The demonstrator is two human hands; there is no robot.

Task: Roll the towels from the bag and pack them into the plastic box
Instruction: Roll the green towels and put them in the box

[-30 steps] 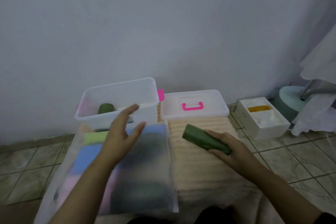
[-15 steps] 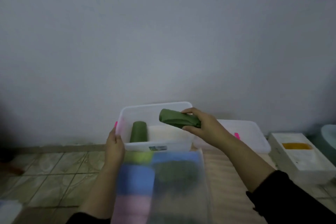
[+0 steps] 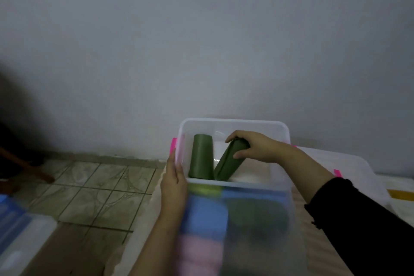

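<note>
Box [image 3: 233, 122]: two green towel rolls inside.
Your right hand [image 3: 257, 149] grips the tilted roll [image 3: 226, 166] beside the upright roll [image 3: 201, 159]; your left hand [image 3: 173, 182], fingers straight, touches the box wall.

Two dark green towel rolls [image 3: 200, 159], clear box [image 3: 235, 122], pink latch [image 3: 173, 148].

A plain grey wall [image 3: 201, 40] is seen behind. Pale patterned floor tiles [image 3: 96, 186] are laid at left, bordered by a skirting strip [image 3: 100, 157]. A brown wooden leg [image 3: 26, 167] is noted at far left. A white carton [image 3: 401, 195] with a yellow patch is placed at far right.
</note>
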